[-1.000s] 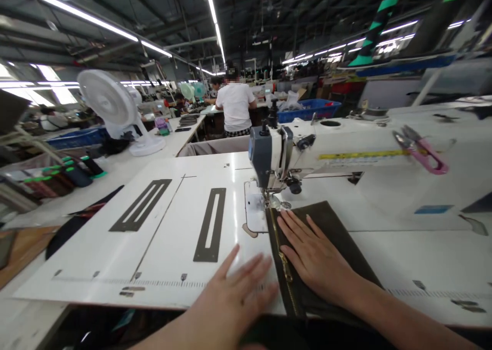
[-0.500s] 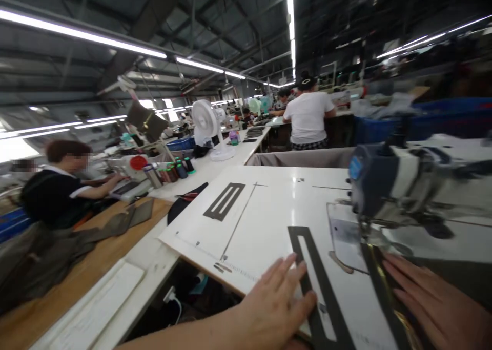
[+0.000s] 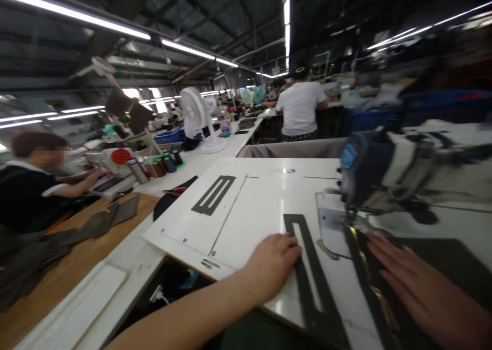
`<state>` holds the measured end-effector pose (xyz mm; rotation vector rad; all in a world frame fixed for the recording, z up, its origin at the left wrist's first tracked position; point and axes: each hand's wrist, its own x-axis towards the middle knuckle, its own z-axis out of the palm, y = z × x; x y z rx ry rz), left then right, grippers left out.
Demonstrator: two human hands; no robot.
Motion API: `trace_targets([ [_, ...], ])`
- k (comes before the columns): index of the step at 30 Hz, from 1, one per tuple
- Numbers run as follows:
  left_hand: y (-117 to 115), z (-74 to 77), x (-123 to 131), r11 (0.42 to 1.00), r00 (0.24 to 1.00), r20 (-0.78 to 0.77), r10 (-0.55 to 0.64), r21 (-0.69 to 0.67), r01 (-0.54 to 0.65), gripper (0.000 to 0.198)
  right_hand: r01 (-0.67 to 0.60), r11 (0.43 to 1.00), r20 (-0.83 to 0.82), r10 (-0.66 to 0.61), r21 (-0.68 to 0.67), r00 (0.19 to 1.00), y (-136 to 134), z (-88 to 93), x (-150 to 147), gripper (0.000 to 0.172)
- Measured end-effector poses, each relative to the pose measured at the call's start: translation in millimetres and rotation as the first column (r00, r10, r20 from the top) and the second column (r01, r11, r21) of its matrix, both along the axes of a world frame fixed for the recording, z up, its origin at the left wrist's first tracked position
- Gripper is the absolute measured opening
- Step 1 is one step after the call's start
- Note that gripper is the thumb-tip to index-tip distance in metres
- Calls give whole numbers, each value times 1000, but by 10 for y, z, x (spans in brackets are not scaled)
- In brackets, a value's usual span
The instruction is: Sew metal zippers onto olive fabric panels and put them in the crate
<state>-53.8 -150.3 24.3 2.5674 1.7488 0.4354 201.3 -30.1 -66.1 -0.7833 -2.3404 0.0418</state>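
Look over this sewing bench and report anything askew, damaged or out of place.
Nothing stands out. The left hand rests, fingers curled, at the slotted dark frame on the white table; the right hand lies flat on the dark fabric beside its zipper, at the sewing machine. That side is blurred.

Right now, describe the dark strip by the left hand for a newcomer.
On the white board left of the sewing machine head lies a long dark strip with one slot down its middle, against the left hand. The other strip, farther left, has two slots and no hand near it.
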Motion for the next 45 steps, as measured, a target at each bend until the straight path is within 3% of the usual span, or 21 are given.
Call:
trace_targets([
  [3, 179, -8, -52, 993, 986, 165, 34, 107, -52, 27, 24, 998, 180, -35, 63, 983, -146, 242, 40, 43],
  [6, 297, 2, 7, 964, 941, 327, -86, 267, -5, 31, 95, 995, 292, -97, 21, 952, -273, 460, -18, 43],
  [10, 416, 9, 332, 890, 928, 220, -301, 414, 191, 34, 141, 988, 336, -112, -61, 935, -367, 622, -55, 45],
  [12, 490, -25, 527, 881, 944, 117, -309, 409, 238, 30, 127, 986, 323, -86, -110, 943, -380, 663, -43, 47],
  [15, 570, -99, 711, 924, 968, 10, -249, 303, 235, 26, 98, 983, 307, -47, -153, 950, -372, 690, -26, 47],
  [19, 541, -117, 738, 970, 983, -18, -184, 158, 184, 25, 98, 985, 294, -51, -145, 954, -360, 674, -34, 49],
  [23, 501, -53, 715, 977, 979, -67, -193, 76, 198, 24, 97, 989, 262, -66, -108, 963, -359, 638, -35, 50],
  [29, 576, -20, 708, 966, 956, -203, -214, 99, 238, 34, 99, 986, 210, -69, -133, 975, -332, 637, -30, 46],
  [35, 615, -121, 629, 950, 953, -241, -186, 203, 237, 31, 173, 976, 209, -143, -133, 967, -341, 644, -101, 47],
  [39, 651, -177, 551, 923, 934, -271, -232, 243, 300, 30, 148, 962, 173, -109, -231, 979, -340, 677, -102, 48],
  [45, 729, -124, 462, 896, 901, -313, -302, 229, 380, 36, 79, 935, 102, -46, -345, 994, -297, 721, -60, 47],
])
